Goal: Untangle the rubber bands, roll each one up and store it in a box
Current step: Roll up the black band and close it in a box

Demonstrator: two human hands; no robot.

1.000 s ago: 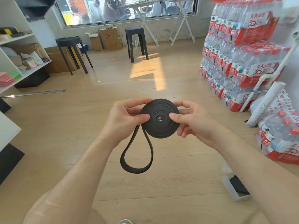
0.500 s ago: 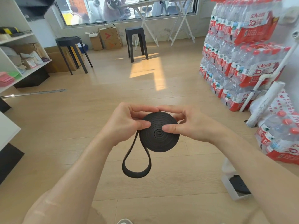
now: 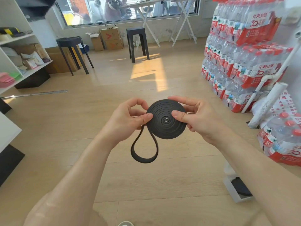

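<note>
1. Compared with a second ago, the loose loop (image 3: 156, 149) under the coil hangs shorter. I also see both hands sitting higher than half a second back.
2. The rubber band (image 3: 166, 126) is in mid-air between the hands, wound into a flat black spiral facing me. Its unrolled end leaves the coil at the lower left.
3. My view of the left hand (image 3: 128, 119) shows the thumb pinching the coil's left edge, with the fingers curled behind it.
4. The right hand (image 3: 201, 119) grips the other side. Its thumb presses the face beside the centre, its forefinger hooks over the top rim, and the rest are tucked behind.
5. Below is a pale wooden floor (image 3: 146, 185). A white box (image 3: 230, 191) at lower right, partly hidden by the right forearm, holds a black roll (image 3: 241, 187).
6. Two dark stools (image 3: 138, 43) stand toward the window (image 3: 127, 10). There are shelves (image 3: 24, 69) on the left and stacked water bottle packs (image 3: 241, 62) on the right.
</note>
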